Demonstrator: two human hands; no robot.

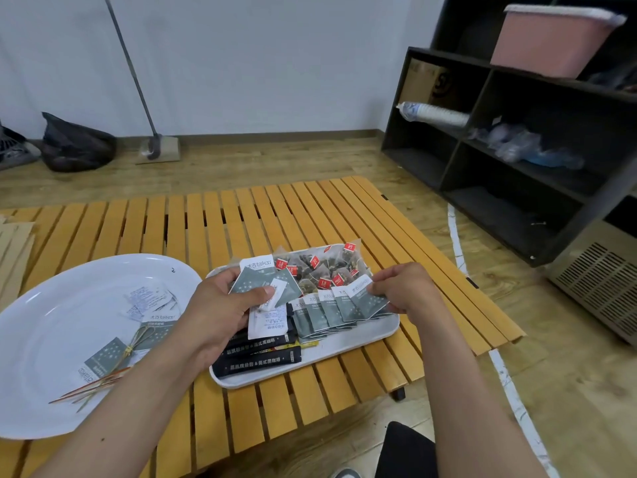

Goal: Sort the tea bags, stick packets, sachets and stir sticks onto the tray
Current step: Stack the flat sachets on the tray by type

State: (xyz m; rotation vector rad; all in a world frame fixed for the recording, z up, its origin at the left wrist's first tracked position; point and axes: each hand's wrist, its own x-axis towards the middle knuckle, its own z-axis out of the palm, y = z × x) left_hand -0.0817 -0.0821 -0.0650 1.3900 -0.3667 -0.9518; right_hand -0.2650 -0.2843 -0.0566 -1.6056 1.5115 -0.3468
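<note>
My left hand holds a small fan of grey-green sachets in a closed grip, thumb on top, just above the near-left part of the tray. This keeps the supply beside the row under construction. My right hand pinches one grey sachet between fingertips and thumb and sets it at the right end of the overlapped sachet row. Each packet leans on its neighbour, so the labels remain readable and the row stays compact.

The tray rests on the slatted tabletop. Pyramid tea bags with red tags occupy its far section. Black stick packets lie stacked along its near-left edge, partly under my left hand.

The white oval plate to the left carries the unsorted remainder: small white sachets, two grey packets and a bundle of stir sticks. In my judgement, the sachet stage is well advanced; the stir sticks are not yet transferred.
</note>
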